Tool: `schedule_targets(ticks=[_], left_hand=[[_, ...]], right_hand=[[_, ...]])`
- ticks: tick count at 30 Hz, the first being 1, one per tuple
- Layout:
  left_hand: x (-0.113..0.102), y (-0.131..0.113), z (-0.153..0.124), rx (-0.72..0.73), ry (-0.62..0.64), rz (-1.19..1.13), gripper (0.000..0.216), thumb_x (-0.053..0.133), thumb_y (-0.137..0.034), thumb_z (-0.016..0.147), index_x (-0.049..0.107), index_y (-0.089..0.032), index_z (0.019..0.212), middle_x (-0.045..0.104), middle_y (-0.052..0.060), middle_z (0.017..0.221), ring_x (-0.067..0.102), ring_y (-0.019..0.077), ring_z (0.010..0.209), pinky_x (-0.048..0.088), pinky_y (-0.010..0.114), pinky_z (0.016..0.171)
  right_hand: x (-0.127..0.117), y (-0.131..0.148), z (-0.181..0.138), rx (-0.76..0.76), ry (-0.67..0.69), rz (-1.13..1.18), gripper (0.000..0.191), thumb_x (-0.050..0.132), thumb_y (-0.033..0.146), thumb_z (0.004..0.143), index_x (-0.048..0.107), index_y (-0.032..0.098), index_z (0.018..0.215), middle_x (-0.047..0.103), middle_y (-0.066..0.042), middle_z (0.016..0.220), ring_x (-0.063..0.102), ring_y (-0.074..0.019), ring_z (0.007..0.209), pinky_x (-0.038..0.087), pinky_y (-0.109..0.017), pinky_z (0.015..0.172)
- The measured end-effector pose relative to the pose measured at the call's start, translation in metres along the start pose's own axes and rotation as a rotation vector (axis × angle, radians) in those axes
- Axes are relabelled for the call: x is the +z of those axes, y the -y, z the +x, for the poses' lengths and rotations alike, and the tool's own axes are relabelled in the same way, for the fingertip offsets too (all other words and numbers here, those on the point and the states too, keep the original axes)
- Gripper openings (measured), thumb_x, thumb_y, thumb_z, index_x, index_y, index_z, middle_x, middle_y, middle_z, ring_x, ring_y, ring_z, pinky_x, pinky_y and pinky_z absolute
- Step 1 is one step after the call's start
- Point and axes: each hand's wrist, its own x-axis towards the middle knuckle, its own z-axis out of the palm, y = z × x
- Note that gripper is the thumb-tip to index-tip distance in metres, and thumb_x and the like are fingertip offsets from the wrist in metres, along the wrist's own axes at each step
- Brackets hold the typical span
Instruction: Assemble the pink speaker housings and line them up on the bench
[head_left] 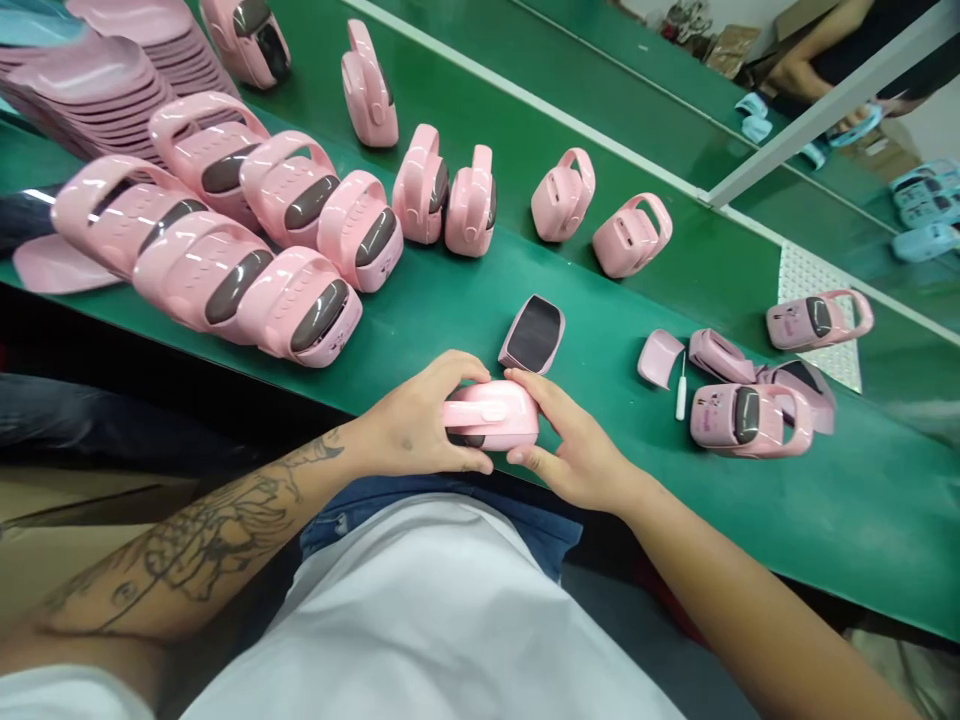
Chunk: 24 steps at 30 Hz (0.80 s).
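Fingers of the left hand (416, 420) and right hand (581, 445) curl around opposite ends of a pink handled case (514, 412), held at the near edge of the table (757, 520). Both forearms angle inward, the left tattooed. Rightward, a printed case (718, 412) bears what may be pink lettering, too small to read.

No readable text; print on pink handled case (748, 418) at right, case behind (817, 318), too small.
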Motion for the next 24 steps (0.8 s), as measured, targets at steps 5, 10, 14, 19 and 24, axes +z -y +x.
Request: schedule_targets(ticks=[5, 10, 14, 19, 24], left_hand=[[0.001, 0.002, 0.005, 0.027, -0.064, 0.075, 0.061, 0.089, -0.034, 0.074, 0.061, -0.021, 0.126, 0.069, 0.006, 0.115, 0.069, 0.0228, 0.102, 0.059, 0.037, 0.090], [-0.005, 0.005, 0.003, -0.059, 0.056, -0.056, 0.091, 0.098, -0.038, 0.066, 0.054, -0.022, 0.144, 0.062, 0.011, 0.146, 0.063, 0.0309, 0.134, 0.053, 0.045, 0.115], [0.016, 0.010, -0.002, -0.183, 0.026, -0.139, 0.099, 0.093, -0.026, 0.071, 0.044, -0.026, 0.157, 0.061, 0.010, 0.153, 0.061, 0.0306, 0.141, 0.049, 0.048, 0.122], [0.040, 0.015, 0.010, -0.025, 0.034, -0.123, 0.081, 0.092, -0.024, 0.074, 0.057, -0.023, 0.147, 0.064, 0.013, 0.147, 0.064, 0.0312, 0.137, 0.049, 0.049, 0.123], [0.043, 0.009, 0.018, 0.092, 0.083, -0.078, 0.079, 0.090, -0.025, 0.079, 0.056, -0.024, 0.150, 0.061, 0.014, 0.147, 0.062, 0.0304, 0.140, 0.051, 0.048, 0.122]], right_hand=[[0.006, 0.004, 0.003, 0.012, -0.119, 0.040, 0.070, 0.073, 0.051, 0.098, 0.048, 0.024, 0.157, 0.058, -0.016, 0.159, 0.056, -0.0338, 0.149, 0.046, -0.056, 0.126], [0.003, 0.000, -0.007, 0.248, -0.087, 0.357, 0.068, 0.066, 0.054, 0.101, 0.040, 0.026, 0.158, 0.051, -0.014, 0.165, 0.055, -0.0298, 0.149, 0.049, -0.052, 0.123], [0.010, -0.013, -0.032, 0.268, -0.221, 0.388, 0.063, 0.058, 0.055, 0.102, 0.039, 0.025, 0.155, 0.053, -0.016, 0.161, 0.057, -0.0314, 0.146, 0.052, -0.053, 0.119], [0.025, -0.020, -0.056, 0.265, -0.279, 0.146, 0.077, 0.068, 0.049, 0.096, 0.035, 0.025, 0.162, 0.042, -0.017, 0.169, 0.046, -0.0357, 0.155, 0.040, -0.061, 0.127], [0.032, -0.020, -0.059, 0.364, -0.426, 0.107, 0.083, 0.085, 0.045, 0.083, 0.045, 0.023, 0.152, 0.056, -0.018, 0.155, 0.057, -0.0359, 0.143, 0.045, -0.061, 0.123]])
